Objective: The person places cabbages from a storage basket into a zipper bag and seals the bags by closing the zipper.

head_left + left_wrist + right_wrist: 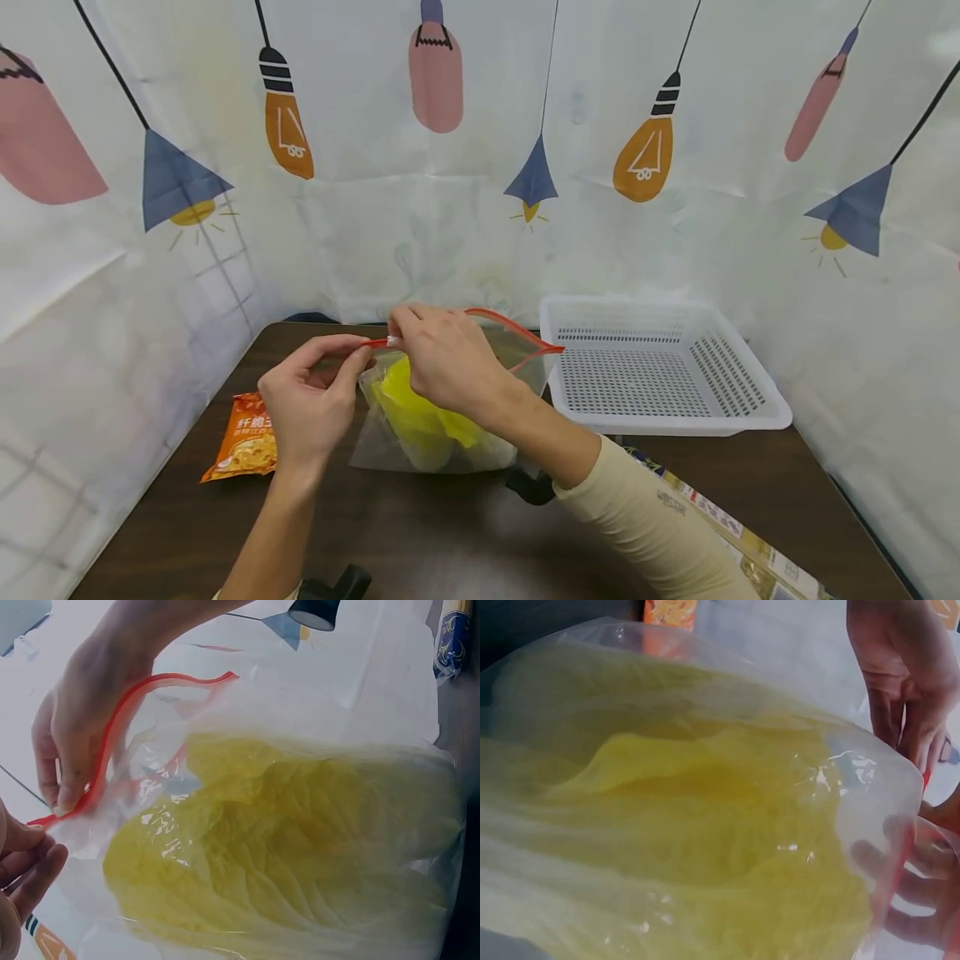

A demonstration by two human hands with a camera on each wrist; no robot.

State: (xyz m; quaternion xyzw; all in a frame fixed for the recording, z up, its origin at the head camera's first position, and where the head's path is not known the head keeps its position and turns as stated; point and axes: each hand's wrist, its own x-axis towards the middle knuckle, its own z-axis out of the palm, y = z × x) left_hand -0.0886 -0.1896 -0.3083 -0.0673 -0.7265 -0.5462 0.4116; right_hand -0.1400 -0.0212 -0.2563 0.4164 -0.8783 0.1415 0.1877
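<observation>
A clear zip bag (371, 454) with a red zip strip (517, 323) stands upright on the table. Inside it are yellow cabbages (420, 408) with pale bases, which fill most of the left wrist view. My left hand (311, 400) pinches the left end of the strip between thumb and fingers. Close beside it, my right hand (453, 362) pinches the strip at a small white slider (393, 342). To the right of that hand the bag's mouth gapes. In the right wrist view, some right fingers (919, 896) show through the clear plastic.
An orange snack packet (251, 437) lies left of the bag on the dark table (450, 542). A white perforated basket (667, 421) stands at the back right. One long, narrow printed package (738, 533) lies under the right forearm. A printed curtain (465, 217) hangs behind.
</observation>
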